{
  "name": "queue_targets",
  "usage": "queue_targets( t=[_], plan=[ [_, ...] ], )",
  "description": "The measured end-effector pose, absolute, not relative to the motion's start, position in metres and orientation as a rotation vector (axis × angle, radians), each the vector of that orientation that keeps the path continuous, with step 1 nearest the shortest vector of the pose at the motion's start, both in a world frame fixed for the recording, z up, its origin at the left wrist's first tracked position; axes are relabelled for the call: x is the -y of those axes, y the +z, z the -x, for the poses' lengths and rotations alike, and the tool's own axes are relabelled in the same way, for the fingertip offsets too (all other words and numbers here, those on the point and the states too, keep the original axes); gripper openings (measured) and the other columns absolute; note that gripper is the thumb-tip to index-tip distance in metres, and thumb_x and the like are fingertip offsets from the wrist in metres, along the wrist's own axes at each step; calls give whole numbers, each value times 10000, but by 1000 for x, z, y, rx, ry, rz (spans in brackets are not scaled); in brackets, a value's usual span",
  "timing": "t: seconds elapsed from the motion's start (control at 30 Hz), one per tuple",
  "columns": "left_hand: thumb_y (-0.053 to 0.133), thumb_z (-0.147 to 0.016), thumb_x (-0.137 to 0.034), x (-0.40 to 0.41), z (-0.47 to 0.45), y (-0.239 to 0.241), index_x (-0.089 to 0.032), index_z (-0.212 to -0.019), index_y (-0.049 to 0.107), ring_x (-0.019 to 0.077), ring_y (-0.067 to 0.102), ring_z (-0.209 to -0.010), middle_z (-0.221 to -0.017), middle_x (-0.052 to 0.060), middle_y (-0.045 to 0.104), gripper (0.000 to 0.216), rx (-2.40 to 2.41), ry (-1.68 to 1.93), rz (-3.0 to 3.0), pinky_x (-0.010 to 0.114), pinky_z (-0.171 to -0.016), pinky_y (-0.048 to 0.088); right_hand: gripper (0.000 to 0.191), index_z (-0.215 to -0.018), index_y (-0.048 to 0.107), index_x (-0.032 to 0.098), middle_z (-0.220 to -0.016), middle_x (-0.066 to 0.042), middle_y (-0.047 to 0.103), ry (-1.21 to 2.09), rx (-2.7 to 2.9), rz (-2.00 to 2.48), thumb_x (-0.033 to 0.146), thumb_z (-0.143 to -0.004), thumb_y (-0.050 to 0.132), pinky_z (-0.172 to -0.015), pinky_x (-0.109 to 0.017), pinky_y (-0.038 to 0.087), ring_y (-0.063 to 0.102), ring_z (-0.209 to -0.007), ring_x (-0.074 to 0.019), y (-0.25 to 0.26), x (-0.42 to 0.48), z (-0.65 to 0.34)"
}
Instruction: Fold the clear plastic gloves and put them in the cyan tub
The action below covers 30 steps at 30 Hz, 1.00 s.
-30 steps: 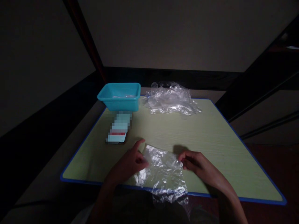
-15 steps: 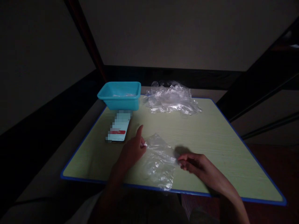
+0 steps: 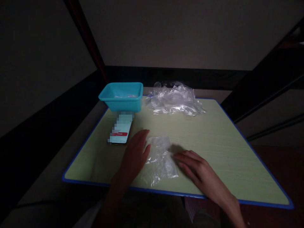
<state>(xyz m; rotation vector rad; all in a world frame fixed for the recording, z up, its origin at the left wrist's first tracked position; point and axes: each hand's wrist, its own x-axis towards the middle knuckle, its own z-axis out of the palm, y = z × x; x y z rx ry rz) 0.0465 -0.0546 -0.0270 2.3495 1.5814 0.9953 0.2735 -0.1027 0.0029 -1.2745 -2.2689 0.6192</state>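
Observation:
A clear plastic bag (image 3: 158, 158), wrinkled and shiny, lies on the table near its front edge, between my two hands. Along the bag's left side is my left hand (image 3: 135, 153), its fingers stretched forward and the thumb apart from them. My right hand (image 3: 196, 166) rests at the bag's right side, fingers extended toward it and the thumb separate. Its fingertips are at or just beside the plastic; whether they touch it I cannot tell. Neither hand grips anything.
A blue plastic basin (image 3: 123, 100) with some clear plastic inside stands at the back left. In front of it lies a phone (image 3: 122, 128) with a lit screen. A heap of clear plastic bags (image 3: 175, 100) sits at the back of the blue-edged table (image 3: 220, 152).
Both hands have loosened from the bag and their fingers have straightened. The bag now lies flatter and reaches less far toward the front edge.

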Motion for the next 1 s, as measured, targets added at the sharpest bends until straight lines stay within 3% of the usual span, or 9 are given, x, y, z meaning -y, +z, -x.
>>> queue_targets(
  t=[0.1,0.23,0.37,0.47,0.57,0.83,1.0],
  plan=[
    [458,-845,-172,73,-41,-30,-177,-1190,495,229,531,-1139,-1208,105,580,347,-1495,982,-2377,417,-969,441,361,-1249,529,188,-1294,-82,549,407,2453,1262,203,-893,475,-987,-547,391,463,-1220,-276,-6,92,-266],
    [459,-848,-191,83,-31,-36,-187,-1143,544,218,560,-1103,-1174,89,610,307,-1537,993,-2295,407,-950,463,422,-1303,470,176,-1351,-94,483,336,2540,1272,243,-887,502,-991,-619,335,372,-1285,-302,-17,88,-267],
    [463,-856,-214,85,-21,-34,-173,-1099,578,212,584,-1069,-1133,89,633,272,-1563,1021,-2216,386,-934,478,396,-1279,496,208,-1365,-77,475,330,2531,1162,256,-887,508,-1020,-565,339,362,-1297,-268,-9,91,-277],
    [466,-861,-216,88,-18,-30,-180,-1086,588,202,600,-1040,-1106,78,646,258,-1530,1036,-2224,371,-911,496,220,-1055,654,207,-1217,-60,609,334,2550,1035,231,-869,539,-1019,-483,388,524,-1163,-236,-1,96,-284],
    [469,-864,-182,95,-21,-27,-185,-1084,588,187,610,-1010,-1080,73,652,250,-1433,1055,-2278,352,-891,508,146,-887,697,197,-1035,-48,689,297,2588,1005,177,-846,558,-969,-442,448,625,-989,-217,0,102,-286],
    [458,-862,-107,112,-24,-22,-203,-1091,583,161,610,-994,-1054,63,663,278,-1147,939,-2367,307,-880,504,91,-842,698,247,-1006,8,695,229,2566,1029,199,-806,630,-952,-389,450,615,-979,-198,-1,112,-278],
    [461,-855,-80,120,-15,-20,-202,-1116,573,151,596,-1014,-1050,49,672,309,-1067,900,-2430,290,-906,483,108,-841,692,213,-946,-5,705,138,2616,996,142,-804,621,-931,-366,462,631,-915,-186,0,111,-272]
  ],
)
